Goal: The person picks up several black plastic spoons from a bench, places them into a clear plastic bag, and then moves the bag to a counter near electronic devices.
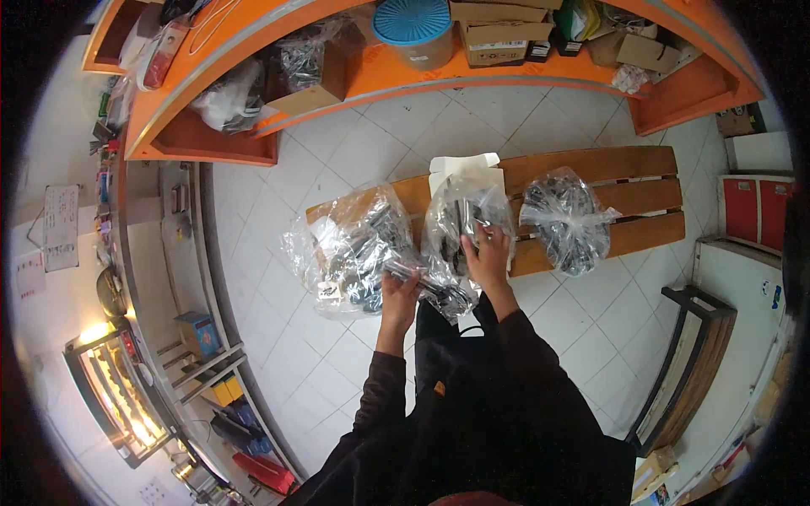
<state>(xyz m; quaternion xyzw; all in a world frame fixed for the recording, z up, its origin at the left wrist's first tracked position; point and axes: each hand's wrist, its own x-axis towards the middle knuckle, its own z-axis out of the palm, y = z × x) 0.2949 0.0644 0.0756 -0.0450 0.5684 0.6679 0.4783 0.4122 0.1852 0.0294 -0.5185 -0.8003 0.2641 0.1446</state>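
My left hand [398,302] is closed around a shiny dark piece in clear plastic wrap [403,271], just right of a large clear plastic bag [342,244] that holds dark, glossy parts. Beside it, my right hand [489,257] curls its fingers against a dark tubular piece [467,218] at a second clear bag. That bag lies over a white opened carton [464,164] on a slatted wooden bench. Between my hands, near my lap, hangs a plastic-wrapped dark bundle [451,299]. What the wrapped pieces are is not readable.
Right along the wooden bench [650,194] sits a knotted clear bag [567,221] of dark items. Ahead stands an orange shelf [354,84] with cardboard boxes [498,38] and a blue-lidded tub [413,34]. A dark-framed wooden bench [688,371] is at right, a lit display case [122,396] at left.
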